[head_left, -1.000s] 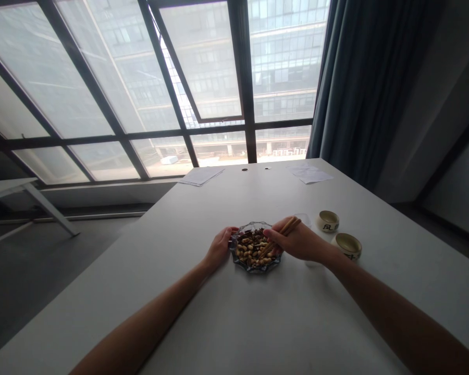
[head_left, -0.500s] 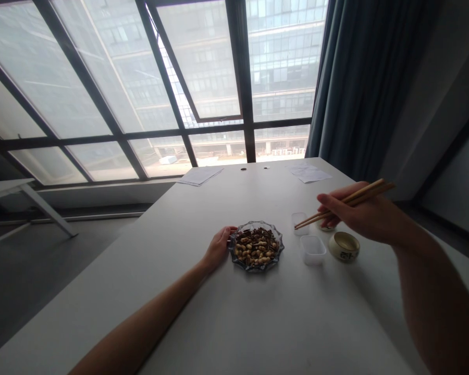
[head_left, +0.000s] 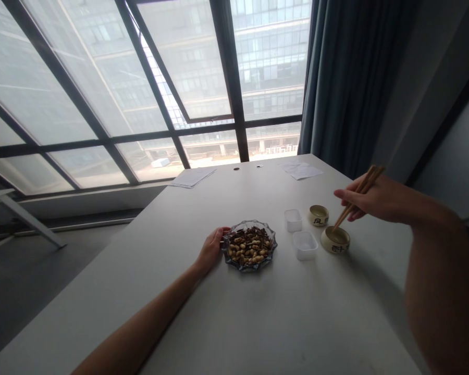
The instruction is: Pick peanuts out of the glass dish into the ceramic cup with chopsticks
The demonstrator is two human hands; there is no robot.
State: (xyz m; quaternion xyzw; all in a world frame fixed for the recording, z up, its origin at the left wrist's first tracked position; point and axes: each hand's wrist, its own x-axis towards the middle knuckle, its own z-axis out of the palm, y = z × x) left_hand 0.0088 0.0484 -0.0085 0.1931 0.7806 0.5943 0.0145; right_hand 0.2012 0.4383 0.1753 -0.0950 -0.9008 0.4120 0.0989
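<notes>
My left hand (head_left: 211, 247) is closed on the left rim of a scalloped glass bowl (head_left: 273, 249). Peanuts (head_left: 254, 251) in their shells and dark brown pieces that I cannot name fill the bowl. In my right hand (head_left: 369, 197) is a pair of wooden chopsticks (head_left: 361, 188), slanting down to the left. Their tips are at the opening of the nearer cream ceramic bowl (head_left: 335, 247), which has dark characters on its side. Whether the tips hold anything is too small to tell.
Left of the ceramic bowls stand two clear plastic containers, a nearer one (head_left: 305, 254) and a farther one (head_left: 293, 225). A second ceramic bowl (head_left: 318, 221) is just behind the first. Papers (head_left: 193, 178) and more sheets (head_left: 303, 171) lie at the white table's far end.
My right hand has moved the chopsticks right, from above the farther plastic container to the nearer ceramic bowl. My left hand stays on the glass bowl. The view has shifted slightly.
</notes>
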